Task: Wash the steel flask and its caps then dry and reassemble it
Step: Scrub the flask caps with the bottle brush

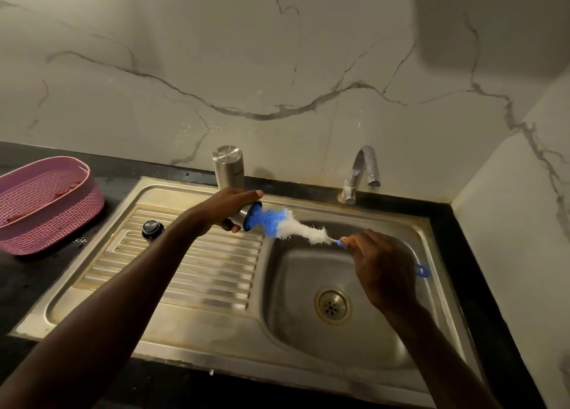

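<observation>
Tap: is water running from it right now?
No, the tap shows no stream from its spout, while the left hand holds a steel cap against the brush in the right hand.

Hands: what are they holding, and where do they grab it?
The left hand wraps around the steel cap, gripping its side. The right hand holds the bottle brush by its blue handle.

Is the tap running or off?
Off. No water falls from the tap spout into the sink, whose bowl around the drain shows no stream or splashing.
</observation>
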